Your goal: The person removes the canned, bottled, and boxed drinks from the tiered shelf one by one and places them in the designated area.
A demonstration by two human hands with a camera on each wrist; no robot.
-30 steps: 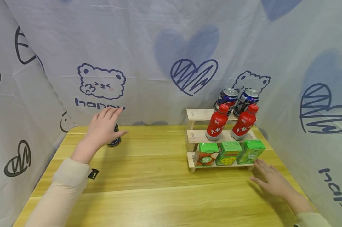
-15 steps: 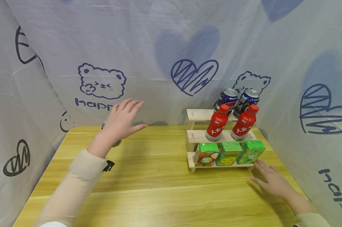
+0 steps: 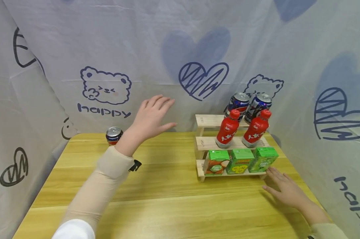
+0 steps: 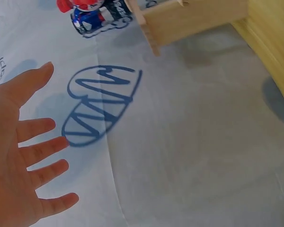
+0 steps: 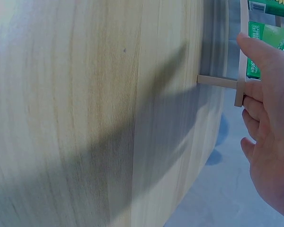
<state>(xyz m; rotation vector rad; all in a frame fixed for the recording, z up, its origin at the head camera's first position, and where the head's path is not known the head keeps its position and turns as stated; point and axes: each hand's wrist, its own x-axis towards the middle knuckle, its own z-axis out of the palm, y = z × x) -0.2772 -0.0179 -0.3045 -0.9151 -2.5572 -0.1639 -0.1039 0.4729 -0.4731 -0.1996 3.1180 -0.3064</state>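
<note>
My left hand [image 3: 153,116] is raised over the back of the table, fingers spread and nothing in it. Behind its wrist a dark blue soda can [image 3: 113,133] stands on the table, its lower part hidden by the arm. My right hand [image 3: 284,189] is at the front right corner of a three-step wooden display rack [image 3: 204,143], fingertips right at the end of the lowest step. On that step stand three green drink cartons [image 3: 240,161]. Two red bottles [image 3: 228,128] stand on the middle step, and two blue soda cans [image 3: 239,102] on the top one.
The wooden table [image 3: 156,212] ends at a pale printed cloth [image 3: 150,39] that hangs behind it and along both sides. The rack stands on the table's right half, close to the back and the right-hand cloth.
My left hand has moved right, away from the soda can on the table, and that can has come into view behind the wrist. My right hand and the rack have stayed put.
</note>
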